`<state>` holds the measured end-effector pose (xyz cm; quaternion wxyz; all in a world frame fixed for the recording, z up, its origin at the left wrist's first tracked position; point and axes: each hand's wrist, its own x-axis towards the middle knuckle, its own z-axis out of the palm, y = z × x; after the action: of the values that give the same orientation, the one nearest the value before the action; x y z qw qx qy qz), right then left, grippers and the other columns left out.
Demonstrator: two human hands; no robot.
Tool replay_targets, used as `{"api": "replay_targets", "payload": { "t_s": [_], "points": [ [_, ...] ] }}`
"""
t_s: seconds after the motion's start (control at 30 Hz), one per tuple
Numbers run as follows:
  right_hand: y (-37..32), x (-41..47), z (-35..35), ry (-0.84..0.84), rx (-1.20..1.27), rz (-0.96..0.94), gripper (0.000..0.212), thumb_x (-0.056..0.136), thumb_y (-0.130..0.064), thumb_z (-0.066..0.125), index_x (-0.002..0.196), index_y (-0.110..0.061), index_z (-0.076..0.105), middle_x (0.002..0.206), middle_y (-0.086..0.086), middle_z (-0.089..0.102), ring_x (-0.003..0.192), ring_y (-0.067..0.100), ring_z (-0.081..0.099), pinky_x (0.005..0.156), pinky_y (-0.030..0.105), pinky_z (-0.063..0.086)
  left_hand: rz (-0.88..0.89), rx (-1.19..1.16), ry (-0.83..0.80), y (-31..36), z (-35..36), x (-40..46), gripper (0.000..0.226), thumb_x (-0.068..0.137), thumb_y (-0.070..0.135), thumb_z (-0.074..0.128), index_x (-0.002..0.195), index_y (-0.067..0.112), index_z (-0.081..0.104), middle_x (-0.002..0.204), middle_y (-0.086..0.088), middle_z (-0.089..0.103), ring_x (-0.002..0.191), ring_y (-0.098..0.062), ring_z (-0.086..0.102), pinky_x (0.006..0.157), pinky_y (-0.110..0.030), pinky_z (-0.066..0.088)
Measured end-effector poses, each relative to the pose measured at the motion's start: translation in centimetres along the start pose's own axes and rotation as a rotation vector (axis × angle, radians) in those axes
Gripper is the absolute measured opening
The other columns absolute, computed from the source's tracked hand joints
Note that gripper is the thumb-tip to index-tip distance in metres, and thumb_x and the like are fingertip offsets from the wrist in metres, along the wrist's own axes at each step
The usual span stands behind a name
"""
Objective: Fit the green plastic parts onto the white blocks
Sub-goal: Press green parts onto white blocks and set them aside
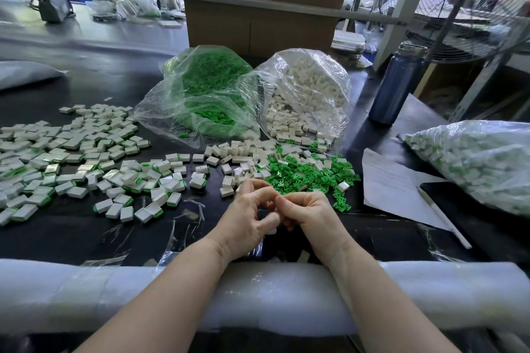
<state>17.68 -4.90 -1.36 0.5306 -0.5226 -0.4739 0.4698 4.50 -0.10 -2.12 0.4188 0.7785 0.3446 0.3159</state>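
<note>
My left hand (pixel 246 218) and my right hand (pixel 308 216) meet fingertip to fingertip above the black table's near edge. Their curled fingers pinch one small piece between them. Only a white sliver of a block (pixel 271 231) shows under my left fingers, and any green part there is hidden. Loose green parts (pixel 304 178) lie in a pile just beyond my right hand, mixed with bare white blocks (pixel 243 152). To the left spread several white blocks with green fitted (pixel 86 157).
Two open clear bags stand at the back, one of green parts (pixel 206 89) and one of white blocks (pixel 304 94). At right are a blue bottle (pixel 397 86), a paper sheet (pixel 401 186) with a pen (pixel 444 218), and a full bag (pixel 481 160). White foam padding (pixel 86 292) lines the near edge.
</note>
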Motion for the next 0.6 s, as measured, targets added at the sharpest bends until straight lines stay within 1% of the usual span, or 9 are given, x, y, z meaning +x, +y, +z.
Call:
{"api": "replay_targets", "payload": {
  "t_s": [0.27,0.47,0.53,0.6],
  "points": [
    [0.13,0.08,-0.02,-0.008,0.019,0.009,0.018,0.087,-0.011,0.060,0.078,-0.002,0.073,0.055,0.006,0.058,0.048,0.008,0.048,0.047,0.015,0.040,-0.003,0.002,-0.013,-0.09,0.00,0.02,0.014,0.083,0.005,0.061,0.084,0.019,0.060,0.110,-0.002,0.040,0.101,-0.017,0.047,0.085,-0.015,0.043],
    [0.13,0.15,0.00,-0.014,0.040,0.001,0.018,0.087,-0.008,0.059,0.076,-0.001,0.071,0.050,-0.001,0.059,0.044,0.004,0.049,0.045,0.013,0.039,-0.002,-0.006,-0.016,0.02,-0.01,-0.06,0.010,0.083,0.003,0.061,0.089,0.011,0.063,0.110,-0.003,0.041,0.098,-0.015,0.048,0.090,-0.023,0.044],
    [0.14,0.14,-0.01,-0.017,0.040,-0.003,0.018,0.087,-0.009,0.059,0.075,-0.002,0.071,0.050,-0.001,0.060,0.045,0.004,0.049,0.046,0.013,0.040,-0.007,-0.008,-0.018,0.09,-0.03,-0.07,0.009,0.083,0.004,0.061,0.089,0.010,0.063,0.110,-0.003,0.041,0.098,-0.015,0.048,0.090,-0.022,0.044],
    [0.18,0.16,-0.02,-0.018,0.039,-0.002,0.020,0.087,-0.012,0.059,0.075,-0.001,0.071,0.051,0.000,0.059,0.046,0.006,0.049,0.047,0.014,0.040,-0.003,-0.011,-0.010,0.14,-0.09,-0.10,0.010,0.084,0.004,0.061,0.087,0.013,0.062,0.111,-0.004,0.041,0.096,-0.013,0.048,0.087,-0.017,0.042]
  ]
}}
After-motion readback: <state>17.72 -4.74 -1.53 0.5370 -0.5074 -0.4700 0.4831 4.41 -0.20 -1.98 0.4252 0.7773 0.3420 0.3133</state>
